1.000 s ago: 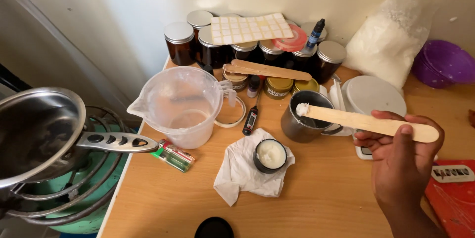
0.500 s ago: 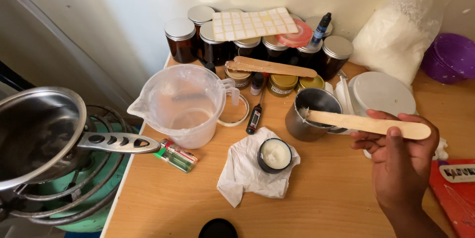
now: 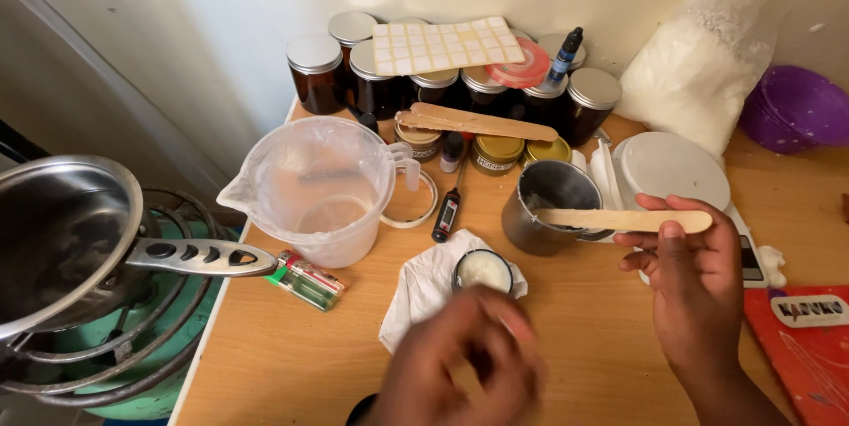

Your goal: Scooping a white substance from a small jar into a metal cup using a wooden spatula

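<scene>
**A:** What are the two hands doing?

**B:** The right hand [image 3: 685,280], at the lower right of the frame, is closed around one end of a flat wooden stick [image 3: 619,220]. The stick lies level, and its far end rests across the rim of a small metal cup [image 3: 548,205] near the middle of the frame. The left hand [image 3: 464,364], at the bottom centre, is blurred; I cannot tell whether it is open or closed. It hovers just below a small round tin of white wax [image 3: 483,270], which sits on a crumpled white cloth [image 3: 420,289].

**A:** What else is on the wooden bench [image 3: 292,346]?

**B:** A clear plastic jug [image 3: 318,187] stands left of centre, with a green lighter [image 3: 305,279] beside its base and a black probe thermometer [image 3: 447,209] to its right. Dark lidded jars [image 3: 314,72] line the wall at the top. A bag of white flakes [image 3: 703,63] sits in the upper right. A steel pan [image 3: 62,240] rests on a burner at the left edge.
</scene>
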